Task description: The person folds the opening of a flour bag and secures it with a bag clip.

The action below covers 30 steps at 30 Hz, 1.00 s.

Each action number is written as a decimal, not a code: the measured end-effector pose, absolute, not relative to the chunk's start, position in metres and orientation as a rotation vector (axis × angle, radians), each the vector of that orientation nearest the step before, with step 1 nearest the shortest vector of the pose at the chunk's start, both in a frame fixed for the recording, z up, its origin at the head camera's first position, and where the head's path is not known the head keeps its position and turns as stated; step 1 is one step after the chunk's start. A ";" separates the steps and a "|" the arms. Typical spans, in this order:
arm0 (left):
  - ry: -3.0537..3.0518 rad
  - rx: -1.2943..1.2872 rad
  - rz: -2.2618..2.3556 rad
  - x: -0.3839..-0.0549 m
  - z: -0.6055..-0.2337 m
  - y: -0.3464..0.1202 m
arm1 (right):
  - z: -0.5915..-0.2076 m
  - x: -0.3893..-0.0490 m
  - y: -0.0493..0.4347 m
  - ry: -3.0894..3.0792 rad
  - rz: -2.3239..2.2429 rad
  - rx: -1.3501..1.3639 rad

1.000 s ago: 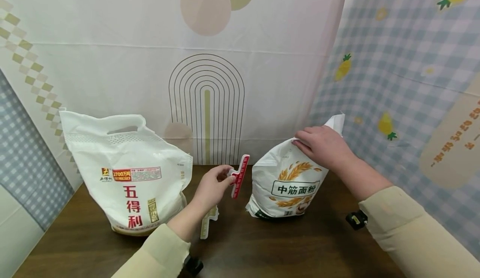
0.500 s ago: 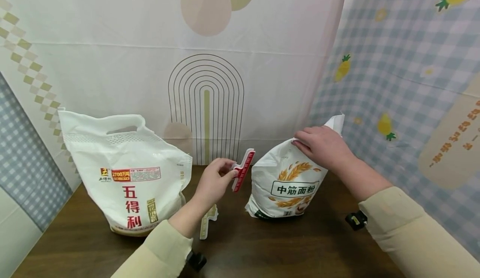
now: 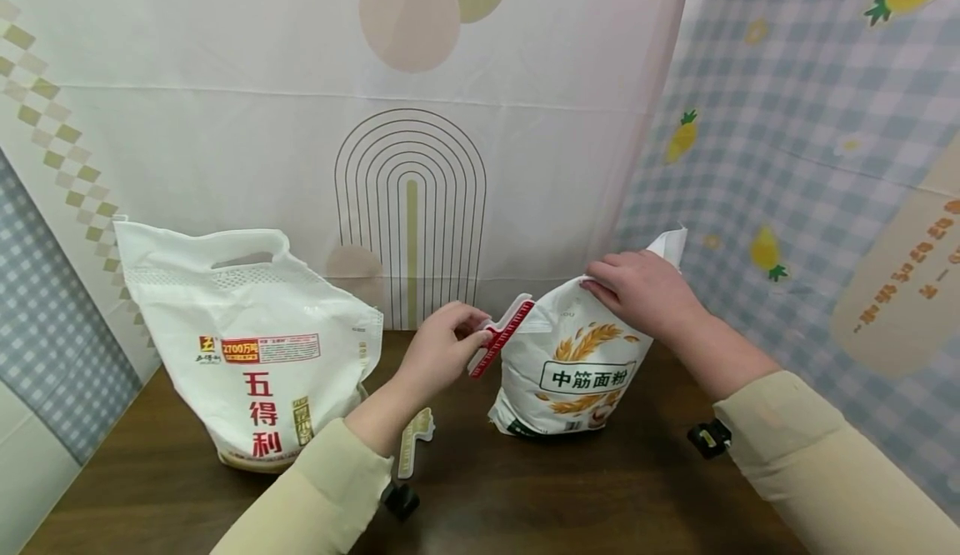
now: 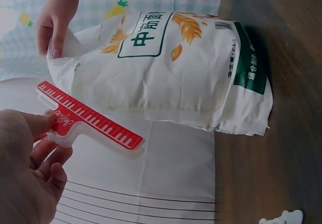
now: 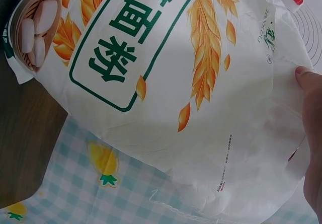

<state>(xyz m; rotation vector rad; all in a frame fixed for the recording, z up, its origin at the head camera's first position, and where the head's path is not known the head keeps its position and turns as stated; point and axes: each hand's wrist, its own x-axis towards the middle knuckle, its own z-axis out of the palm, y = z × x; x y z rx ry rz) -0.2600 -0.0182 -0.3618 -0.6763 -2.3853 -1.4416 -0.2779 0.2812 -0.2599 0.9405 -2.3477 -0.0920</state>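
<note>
My left hand [image 3: 442, 351] pinches a red and white bag clip [image 3: 506, 334] by its handle, between thumb and fingers. In the left wrist view the clip's long toothed bar [image 4: 90, 116] lies alongside the flour bag's top corner. The white flour bag [image 3: 592, 347], printed with wheat ears and green lettering, stands on the table. My right hand [image 3: 641, 292] grips its folded top edge, the thumb on the front. A second clip, yellowish [image 3: 414, 442], lies on the table under my left forearm.
A larger white flour bag [image 3: 292, 322] with a cut-out handle stands at the left of the brown table [image 3: 525, 497]. A printed white cloth [image 3: 187, 147] hangs behind, and a blue checked cloth [image 3: 787, 105] on the right.
My left hand has moved right and slightly up with the red clip, which now overlaps the smaller bag's left edge and tilts more. My right hand keeps its grip on the bag top.
</note>
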 end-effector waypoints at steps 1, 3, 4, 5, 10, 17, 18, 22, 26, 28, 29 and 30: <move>-2.396 -0.679 -1.424 -0.260 -0.360 -0.017 | -0.260 -0.278 0.281 -2.348 -0.093 0.940; -2.416 -0.685 -1.393 -0.261 -0.358 -0.016 | -0.260 -0.278 0.281 -2.348 -0.097 0.939; -2.424 -0.687 -1.376 -0.261 -0.356 -0.015 | -0.260 -0.278 0.281 -2.349 -0.101 0.936; -2.432 -0.690 -1.362 -0.262 -0.355 -0.015 | -0.260 -0.278 0.281 -2.351 -0.105 0.934; -2.480 -0.708 -1.273 -0.263 -0.347 -0.013 | -0.259 -0.278 0.280 -2.359 -0.122 0.925; -2.551 -0.743 -1.110 -0.266 -0.337 -0.008 | -0.256 -0.276 0.278 -2.361 -0.133 0.933; -2.559 -0.748 -1.090 -0.267 -0.335 -0.007 | -0.256 -0.276 0.278 -2.361 -0.134 0.933; -2.576 -0.769 -1.047 -0.268 -0.331 -0.002 | -0.256 -0.275 0.278 -2.369 -0.136 0.927; -2.578 -0.782 -1.051 -0.269 -0.328 0.002 | -0.255 -0.274 0.277 -2.372 -0.137 0.928; -2.578 -0.784 -1.052 -0.269 -0.328 0.003 | -0.255 -0.274 0.277 -2.368 -0.134 0.931; -2.577 -0.786 -1.053 -0.269 -0.327 0.004 | -0.255 -0.274 0.277 -2.365 -0.131 0.933; -2.577 -0.789 -1.052 -0.269 -0.327 0.004 | -0.255 -0.274 0.277 -2.363 -0.128 0.935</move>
